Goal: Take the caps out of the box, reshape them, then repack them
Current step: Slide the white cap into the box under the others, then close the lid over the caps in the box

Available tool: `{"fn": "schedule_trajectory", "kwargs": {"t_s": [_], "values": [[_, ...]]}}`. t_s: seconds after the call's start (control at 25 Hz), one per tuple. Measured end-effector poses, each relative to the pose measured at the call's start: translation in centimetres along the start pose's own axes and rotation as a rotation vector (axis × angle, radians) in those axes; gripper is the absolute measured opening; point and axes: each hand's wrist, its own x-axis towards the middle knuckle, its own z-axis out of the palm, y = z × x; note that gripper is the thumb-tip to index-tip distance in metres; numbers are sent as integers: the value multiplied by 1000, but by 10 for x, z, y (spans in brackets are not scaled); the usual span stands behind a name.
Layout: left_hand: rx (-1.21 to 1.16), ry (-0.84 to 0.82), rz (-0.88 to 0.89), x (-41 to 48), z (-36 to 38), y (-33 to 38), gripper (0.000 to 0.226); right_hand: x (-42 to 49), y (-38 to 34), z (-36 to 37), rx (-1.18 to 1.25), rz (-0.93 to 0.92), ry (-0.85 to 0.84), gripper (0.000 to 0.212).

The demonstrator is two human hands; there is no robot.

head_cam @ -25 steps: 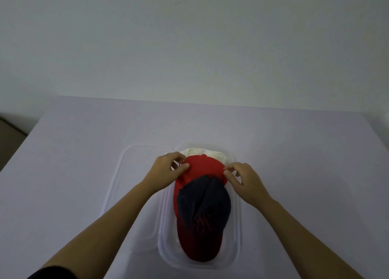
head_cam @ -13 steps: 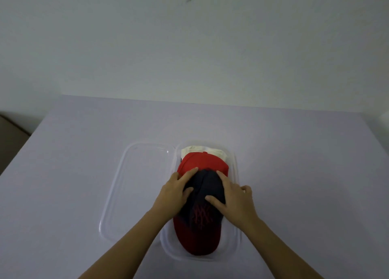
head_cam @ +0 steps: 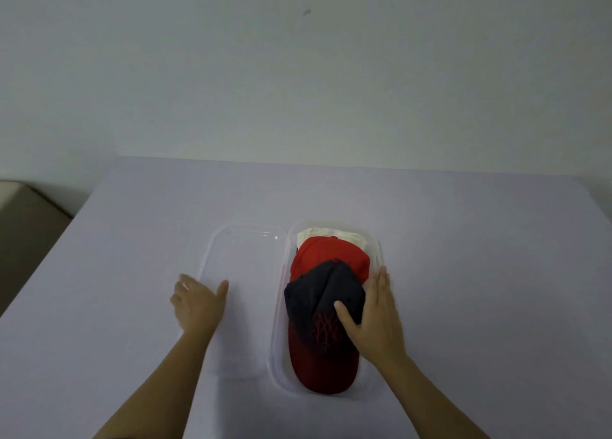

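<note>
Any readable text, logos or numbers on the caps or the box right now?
No readable words or numbers anywhere.
Dark cap: a red embroidered emblem on its front, interlaced strokes, partly covered by the right hand; its letters cannot be made out.
Red cap, white cap, clear box, lid: no markings visible.

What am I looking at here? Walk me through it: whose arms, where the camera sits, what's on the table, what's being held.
There is no machine: these are a person's two bare arms, filmed by a camera worn on their head, looking forward and down.

On the pale table sits a clear plastic box with its clear lid lying flat beside it. Three caps are nested in the box: a dark cap with a red brim nearest, a red cap behind it, a cream cap at the back.

The right hand rests open on the dark cap's side. The left hand is open over the lid. Neither grips anything.
</note>
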Motion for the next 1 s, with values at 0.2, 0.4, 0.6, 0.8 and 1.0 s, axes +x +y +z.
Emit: {"fn": "schedule_trajectory", "kwargs": {"t_s": [0.2,0.4,0.6,0.8,1.0], "values": [[199,-123,-99,9,-6,-23,93,2,-5,-3,106,25,-34,106],[-123,-107,-17,16,-35,-22,78,-4,-12,-6,146,99,5,110],[-323,35,75,46,-92,0,84,-4,-12,-10,330,193,-13,114],[-684,4,122,24,-141,58,72,-4,-11,-13,523,260,-37,114],[-640,-419,90,-38,-71,73,74,3,-4,-23,1071,376,-103,93]]}}
